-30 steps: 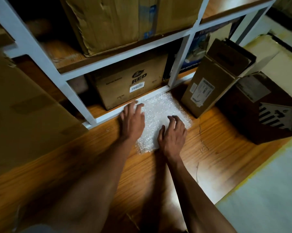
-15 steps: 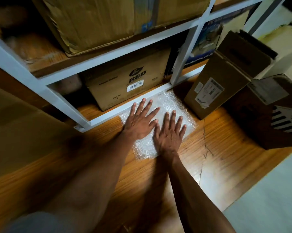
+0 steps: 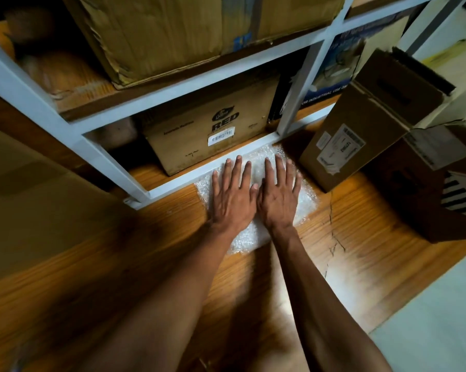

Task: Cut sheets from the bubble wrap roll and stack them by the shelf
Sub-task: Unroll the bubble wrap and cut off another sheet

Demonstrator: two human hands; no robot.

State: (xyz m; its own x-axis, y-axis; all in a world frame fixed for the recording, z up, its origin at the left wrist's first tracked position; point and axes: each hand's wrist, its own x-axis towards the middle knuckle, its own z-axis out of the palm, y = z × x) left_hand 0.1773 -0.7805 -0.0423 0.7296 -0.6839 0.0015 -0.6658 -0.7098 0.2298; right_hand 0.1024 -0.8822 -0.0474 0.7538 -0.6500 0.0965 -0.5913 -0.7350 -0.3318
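Note:
A stack of clear bubble wrap sheets (image 3: 246, 238) lies flat on the wooden floor, its far edge against the white bottom rail of the shelf (image 3: 172, 181). My left hand (image 3: 233, 196) and my right hand (image 3: 278, 194) lie side by side on top of the stack, palms down and fingers straight, pressing it flat. The hands cover most of the sheets. The bubble wrap roll is not in view.
A brown box marked RED (image 3: 213, 127) stands on the bottom shelf just behind the stack. A labelled cardboard box (image 3: 360, 127) leans at the right of the stack, with a dark box (image 3: 435, 183) beyond it. A large cardboard panel (image 3: 33, 200) stands at the left.
Both hands went from curled at the near edge of the sheets to flat with fingers spread, and they slid forward toward the shelf rail. The camera has moved closer.

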